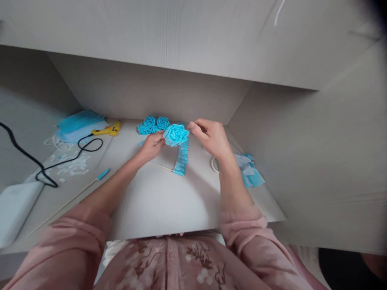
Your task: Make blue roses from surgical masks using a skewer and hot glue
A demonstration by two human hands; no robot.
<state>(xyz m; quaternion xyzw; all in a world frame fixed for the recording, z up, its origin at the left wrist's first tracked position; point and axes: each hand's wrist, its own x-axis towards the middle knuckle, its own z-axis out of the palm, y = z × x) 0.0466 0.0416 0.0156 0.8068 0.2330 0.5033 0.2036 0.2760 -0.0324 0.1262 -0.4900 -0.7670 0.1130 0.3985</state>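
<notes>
At the left edge of the blue flower [175, 135], head view: left hand [152, 145] grips it, probably steadying it with petals exposed, raised over the surface [163, 197]. At its right edge, right hand [210, 136] is curled; cannot tell whether it pinches anything. Left of flower: yellow glue gun [112, 129], likely parked clear of the hands. No writing legible.

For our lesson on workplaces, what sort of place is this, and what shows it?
Probably a small craft workspace at a desk: a yellow glue gun lies toward the back left, a cluster of blue flowers sits near the back, and the left hand holds a single bloom.
</notes>
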